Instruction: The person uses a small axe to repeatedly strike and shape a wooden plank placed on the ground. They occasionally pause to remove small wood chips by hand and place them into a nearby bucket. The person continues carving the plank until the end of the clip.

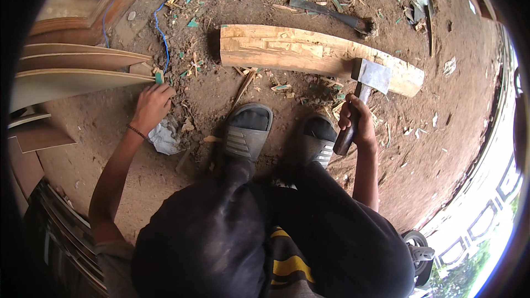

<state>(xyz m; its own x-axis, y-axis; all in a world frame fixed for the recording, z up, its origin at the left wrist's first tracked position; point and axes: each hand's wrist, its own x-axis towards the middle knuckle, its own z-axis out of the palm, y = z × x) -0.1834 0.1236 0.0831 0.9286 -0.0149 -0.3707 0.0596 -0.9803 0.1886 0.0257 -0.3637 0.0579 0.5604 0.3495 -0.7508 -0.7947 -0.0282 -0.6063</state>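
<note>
My right hand (361,121) is closed around the dark handle of a hatchet (373,75). Its broad steel head lies over the right part of a long, slightly curved piece of pale wood (276,47), which rests on the dirt beyond my feet. Off to the left, my left hand (152,107) is low over the ground with its fingers curled. A small green-painted wood chip (159,78) is right at its fingertips, by the end of some thin boards (83,77). What the fingers hold, if anything, is hidden. A crumpled grey scrap (164,137) lies beside that wrist.
Chips and splinters litter the dirt floor (419,149). A dark, narrow tool (331,15) lies behind the pale wood. A blue string (159,22) runs along the upper left. My sandalled feet (248,129) stand between my hands. A wheel (418,248) shows at the lower right.
</note>
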